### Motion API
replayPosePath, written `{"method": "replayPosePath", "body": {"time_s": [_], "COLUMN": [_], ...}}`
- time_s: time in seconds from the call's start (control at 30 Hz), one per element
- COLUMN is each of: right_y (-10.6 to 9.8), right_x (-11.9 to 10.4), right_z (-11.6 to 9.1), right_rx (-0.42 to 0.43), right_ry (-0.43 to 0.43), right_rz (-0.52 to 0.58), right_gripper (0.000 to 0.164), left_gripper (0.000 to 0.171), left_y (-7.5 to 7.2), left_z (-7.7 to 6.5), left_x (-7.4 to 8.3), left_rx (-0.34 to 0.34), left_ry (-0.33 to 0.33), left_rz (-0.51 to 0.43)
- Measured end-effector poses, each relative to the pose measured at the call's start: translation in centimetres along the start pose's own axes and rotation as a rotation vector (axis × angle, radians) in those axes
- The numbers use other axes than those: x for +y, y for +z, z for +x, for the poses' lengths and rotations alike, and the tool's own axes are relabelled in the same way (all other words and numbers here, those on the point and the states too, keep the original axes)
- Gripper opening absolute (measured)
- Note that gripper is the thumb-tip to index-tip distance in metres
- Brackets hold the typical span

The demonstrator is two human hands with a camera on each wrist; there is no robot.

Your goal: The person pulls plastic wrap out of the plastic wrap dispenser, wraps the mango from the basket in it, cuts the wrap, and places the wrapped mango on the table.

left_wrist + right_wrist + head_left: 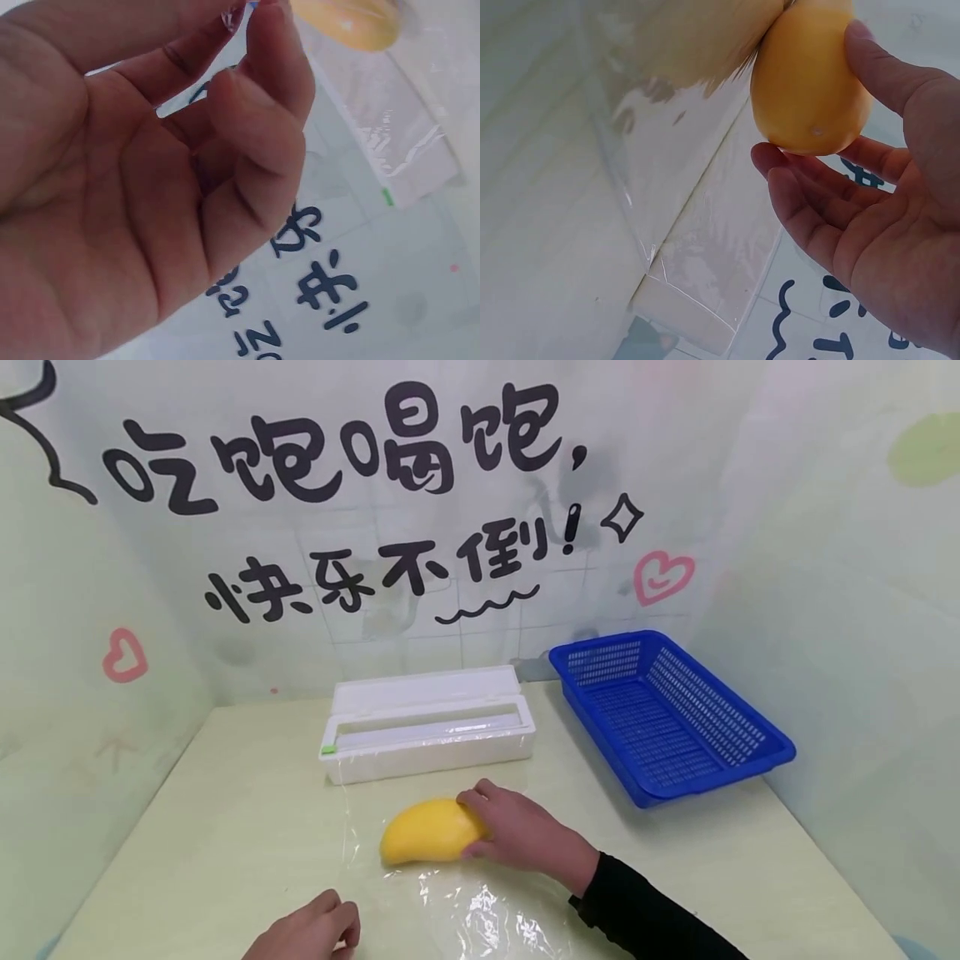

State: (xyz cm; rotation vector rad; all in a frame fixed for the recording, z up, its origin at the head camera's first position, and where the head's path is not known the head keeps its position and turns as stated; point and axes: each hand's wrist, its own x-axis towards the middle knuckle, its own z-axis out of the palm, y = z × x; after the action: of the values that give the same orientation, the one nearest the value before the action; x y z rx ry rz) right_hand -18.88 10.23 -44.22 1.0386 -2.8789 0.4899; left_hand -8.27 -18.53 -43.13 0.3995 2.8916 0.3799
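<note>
A yellow mango (429, 833) lies on clear plastic wrap (480, 914) in the middle of the table. My right hand (517, 831) grips its right end, thumb on the near side and fingers on the far side. In the right wrist view, thumb and fingertips touch the rounded end of the mango (810, 82). My left hand (311, 931) is at the near edge with curled fingers. A shiny bit of wrap (232, 16) shows at its fingertips in the left wrist view. The wrap runs forward from a white wrap dispenser box (431, 752).
The dispenser box stands behind the mango, its lid raised, with a green tab (328, 749) at its left end. A blue perforated basket (600, 739) sits at the back right. Printed backdrop walls (465, 643) enclose the table (217, 827) behind and at both sides.
</note>
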Motion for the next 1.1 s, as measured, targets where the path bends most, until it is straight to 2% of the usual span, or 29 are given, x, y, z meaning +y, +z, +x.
{"method": "replayPosePath", "body": {"time_s": [0.07,0.13,0.37,0.6,0.7,0.8,0.87,1.1], "right_y": [0.0,0.0,0.1,0.2,0.2,0.2,0.3,0.3], "right_x": [0.0,-0.1,-0.4,-0.5,-0.4,-0.3,-0.2,-0.3], "right_z": [-0.1,-0.1,-0.1,-0.2,-0.2,-0.2,-0.2,-0.4], "right_rx": [-0.001,0.000,0.005,-0.001,0.003,0.012,0.016,0.017], "right_ry": [0.002,0.002,-0.009,-0.006,-0.012,-0.023,-0.026,-0.043], "right_rz": [0.006,0.002,-0.034,-0.047,-0.046,-0.053,-0.049,-0.055], "right_gripper": [0.061,0.060,0.062,0.060,0.059,0.057,0.056,0.057], "left_gripper": [0.033,0.034,0.030,0.022,0.022,0.021,0.019,0.017], "left_y": [-0.7,-1.4,-3.8,-6.4,-7.3,-8.0,-8.1,-7.4], "left_z": [0.1,0.3,0.8,2.4,3.6,5.4,6.8,11.1], "left_x": [0.5,1.2,3.8,5.7,6.2,6.4,6.4,6.4], "left_rx": [0.098,0.161,0.214,0.328,0.364,0.377,0.363,0.286], "left_ry": [0.082,0.114,0.111,0.182,0.206,0.224,0.228,0.211], "left_rz": [0.043,0.072,0.122,0.183,0.185,0.175,0.164,0.115]}}
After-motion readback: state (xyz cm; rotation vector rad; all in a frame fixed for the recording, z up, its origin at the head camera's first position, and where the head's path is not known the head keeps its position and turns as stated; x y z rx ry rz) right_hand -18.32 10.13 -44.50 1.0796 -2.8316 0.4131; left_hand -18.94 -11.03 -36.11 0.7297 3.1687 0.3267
